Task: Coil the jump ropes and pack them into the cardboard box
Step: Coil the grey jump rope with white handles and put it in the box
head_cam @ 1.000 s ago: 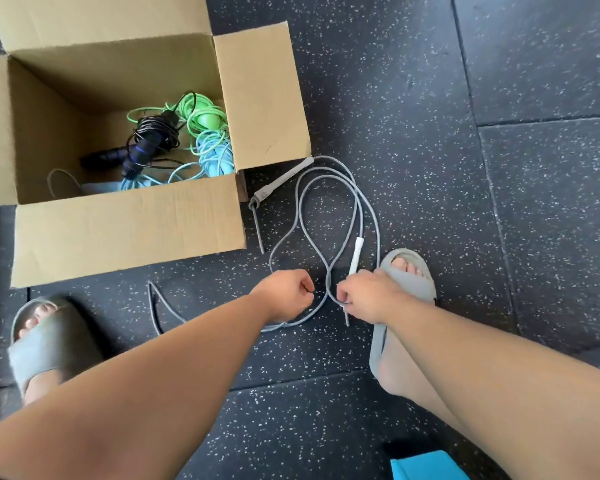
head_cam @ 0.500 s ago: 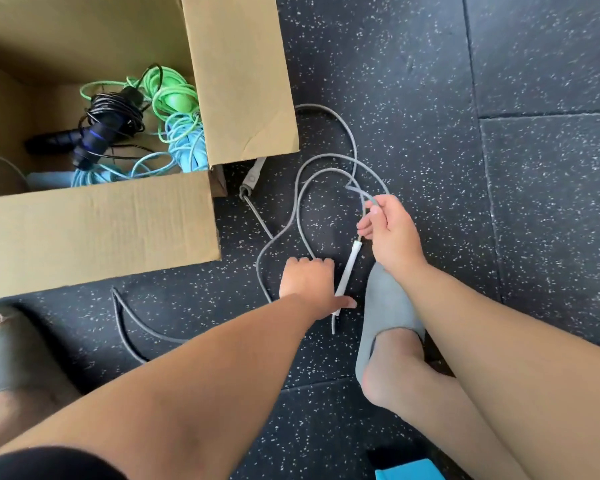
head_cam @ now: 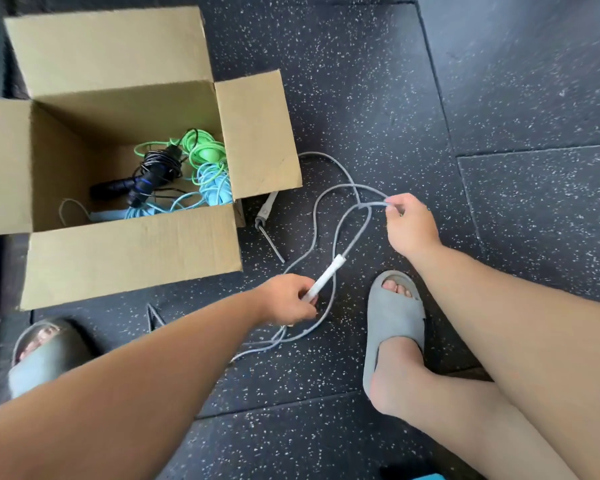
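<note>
Floor [head_cam: 361, 81]: dark speckled rubber tiles.
Cardboard box [head_cam: 136, 258]: open, coiled ropes [head_cam: 205, 155] inside.
Left hand [head_cam: 284, 299]: grips white handle [head_cam: 326, 277].
Right hand [head_cam: 409, 226]: pinches grey rope [head_cam: 373, 205], loose loops beside box.

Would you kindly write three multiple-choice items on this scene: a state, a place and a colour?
1. The cardboard box is: A. taped shut; B. open, with ropes inside; C. open and empty.
2. The loose grey handle lies: A. inside the box; B. on the floor beside the box; C. under a slipper.
3. The jump-rope handle gripped by the left hand is: A. white; B. green; C. black.
Answers: 1 B: flaps spread, with a black rope, green rope and blue rope inside. 2 B: it rests by the box's corner. 3 A: white against the grey cord.
</note>
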